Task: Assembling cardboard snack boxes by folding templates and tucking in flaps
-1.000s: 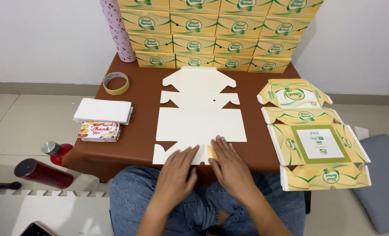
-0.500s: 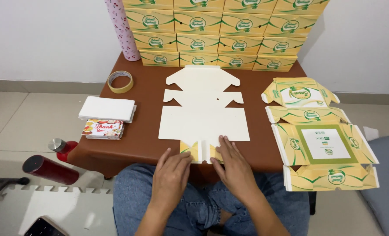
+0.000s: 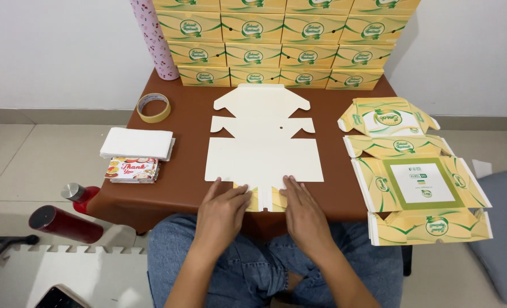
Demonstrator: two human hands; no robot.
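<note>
A tape roll and napkins lie left on the table. The left hand and right hand press flat, fingers spread, gripping nothing, on the folded near flap of the white blank at the table's centre. A printed blank lies right.

Left hand, right hand flat, palms down.

Bare forearms without sleeves, and blue denim jeans on the legs.
</note>
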